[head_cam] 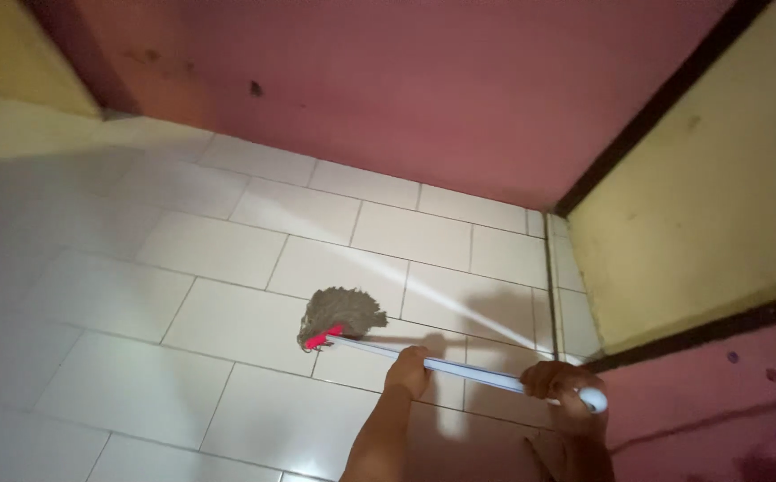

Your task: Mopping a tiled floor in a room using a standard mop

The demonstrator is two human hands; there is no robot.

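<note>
Left hand: our left hand (408,369) is curled tight around the mop handle (459,368), part-way down its length, on the side nearer the mop head.
Right hand: our right hand (559,386) is wrapped closed around the same handle near its top end, so that only the rounded white tip shows past the fingers.
Hands to each other: apart, with a bare stretch of white handle between them.
Mop handle: a pale, straight pole, slanting from our right hand down and away to the mop head.
Mop head: the grey stringy mop head (341,314) lies on the tiled floor (182,295), joined to the handle by a red socket (323,338).
Floor: white square tiles with thin dark joints; it spreads wide beyond the mop head on the side away from our hands.
Pink wall: the pink wall (423,89) meets the floor a few tile rows beyond the mop head.
Yellow wall: the yellow wall (718,196), edged in dark trim, closes in just beside our right hand.
Labels: we see none.
</note>
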